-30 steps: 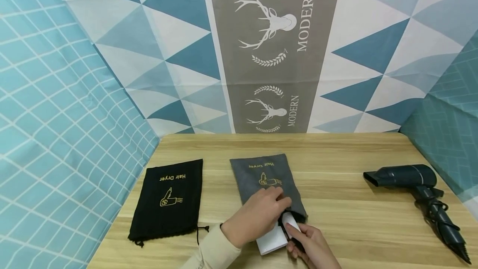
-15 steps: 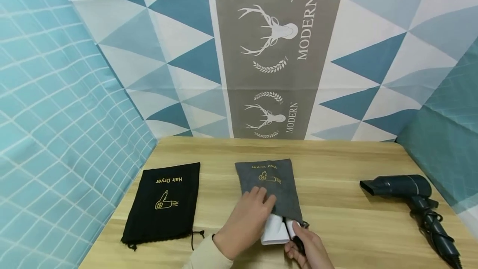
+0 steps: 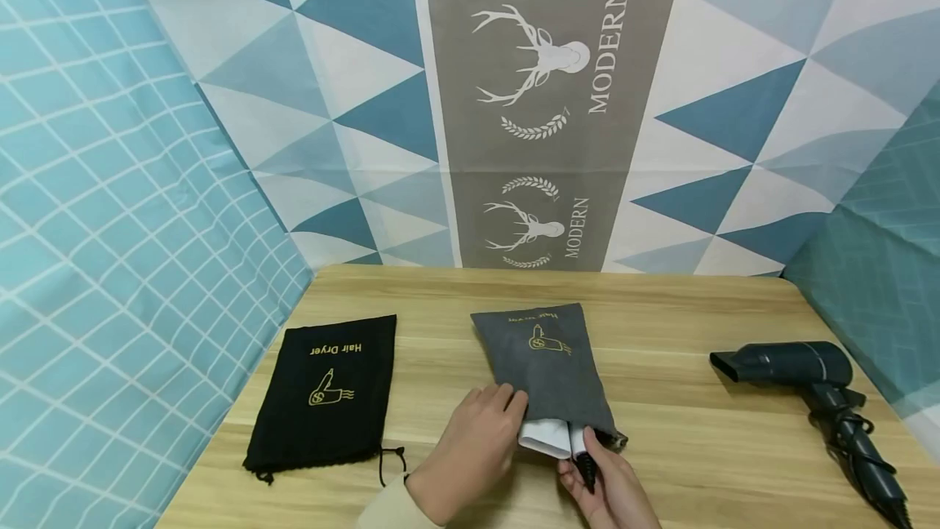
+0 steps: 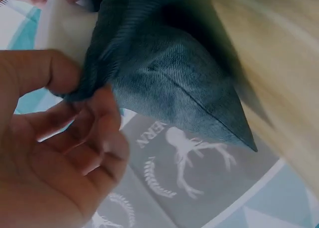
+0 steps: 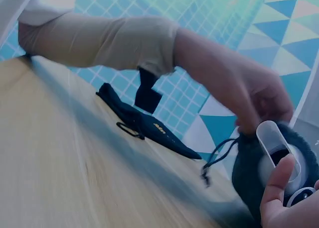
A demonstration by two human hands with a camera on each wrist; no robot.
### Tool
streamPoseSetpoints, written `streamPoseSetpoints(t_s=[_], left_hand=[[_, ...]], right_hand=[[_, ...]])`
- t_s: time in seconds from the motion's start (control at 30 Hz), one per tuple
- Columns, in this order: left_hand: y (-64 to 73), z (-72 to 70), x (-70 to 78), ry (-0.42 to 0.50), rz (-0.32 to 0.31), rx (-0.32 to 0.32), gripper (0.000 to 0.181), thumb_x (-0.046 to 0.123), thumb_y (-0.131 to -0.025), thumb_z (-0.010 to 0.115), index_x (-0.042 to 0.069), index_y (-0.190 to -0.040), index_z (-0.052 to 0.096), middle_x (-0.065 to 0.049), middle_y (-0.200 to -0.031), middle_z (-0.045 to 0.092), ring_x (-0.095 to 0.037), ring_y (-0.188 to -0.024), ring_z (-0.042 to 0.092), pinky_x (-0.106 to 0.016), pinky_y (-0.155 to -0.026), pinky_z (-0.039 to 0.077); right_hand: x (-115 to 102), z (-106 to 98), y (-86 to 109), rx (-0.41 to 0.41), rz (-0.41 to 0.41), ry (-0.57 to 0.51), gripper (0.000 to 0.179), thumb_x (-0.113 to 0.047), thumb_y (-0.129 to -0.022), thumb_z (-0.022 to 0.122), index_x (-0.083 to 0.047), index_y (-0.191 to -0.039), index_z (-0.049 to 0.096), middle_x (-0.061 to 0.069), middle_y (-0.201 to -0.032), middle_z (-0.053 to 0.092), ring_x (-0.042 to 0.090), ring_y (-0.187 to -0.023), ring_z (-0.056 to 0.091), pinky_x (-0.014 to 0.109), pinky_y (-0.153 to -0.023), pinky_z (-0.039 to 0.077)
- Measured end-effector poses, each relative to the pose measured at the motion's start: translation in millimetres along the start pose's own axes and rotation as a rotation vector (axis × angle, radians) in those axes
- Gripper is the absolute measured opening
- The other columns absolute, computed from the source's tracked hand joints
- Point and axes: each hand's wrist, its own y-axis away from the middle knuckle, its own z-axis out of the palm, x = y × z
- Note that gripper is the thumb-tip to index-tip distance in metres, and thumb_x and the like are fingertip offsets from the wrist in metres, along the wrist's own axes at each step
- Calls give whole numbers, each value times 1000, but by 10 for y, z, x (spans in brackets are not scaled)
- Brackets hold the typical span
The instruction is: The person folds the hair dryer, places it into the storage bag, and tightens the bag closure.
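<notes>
Grey bag, head view: grey bag (image 3: 547, 382) mid-table, mouth toward me, gold dryer print on top.
White hair dryer, head view: white hair dryer (image 3: 545, 439) partly inside the grey bag, flat end and handle end poking out of the mouth.
Left hand, head view: my left hand (image 3: 468, 449) on the bag's left edge, near the mouth, fingers bent over the cloth.
Right hand, head view: my right hand (image 3: 613, 486) holds the dryer's handle end, by its black cord end (image 3: 585, 470); hands near each other, apart.
Black bag, head view: black bag (image 3: 323, 402) flat on the wooden table (image 3: 661, 423), left of the grey one, "Hair Dryer" lettering upside down to me.
Black dryer, head view: black hair dryer (image 3: 789, 364) at the table's right, cord wound round its handle.
Bag rim, left wrist view: my left thumb and fingers pinch the grey cloth at the rim; white dryer end beside them, a pointed bag corner sticking out.
Dryer end, right wrist view: my right thumb rests against the white dryer; other fingers mostly out of sight.
Drawstring, right wrist view: dark drawstring (image 5: 219, 156) hangs loose from the grey bag.
</notes>
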Motion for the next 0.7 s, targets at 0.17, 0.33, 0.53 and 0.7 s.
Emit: streamPoseSetpoints(t_s=[0.17,0.33,0.53,0.7], left_hand=[[-53,-29,64,-19,38,52,21,11,-82,76,15,-100,65,2,-89,58,-14,-81,56,-28,-72,46],[-46,10,70,35,107,49,19,11,-86,75,18,-102,68,4,-93,57,-13,-84,52,-25,-71,42],[6,45,30,125,140,59,23,6,-87,73,20,-104,70,4,-98,57,-12,-88,50,-23,-73,40],[70,19,5,210,161,81,27,1,-88,69,18,-109,71,4,-101,59,-11,-89,52,-24,-74,41]], right_hand=[[33,14,-13,91,-43,96,29,-34,-102,57,-5,-100,61,4,-84,65,11,-78,64,23,-74,55],[50,46,-38,115,-70,246,37,-27,-102,58,9,-114,54,6,-79,65,10,-70,61,23,-65,54],[24,61,-61,83,-46,221,41,-19,-105,50,12,-128,38,7,-84,60,11,-73,59,24,-67,53],[-53,49,-53,147,-77,92,34,-14,-108,35,6,-135,32,7,-91,57,9,-76,56,22,-70,51]])
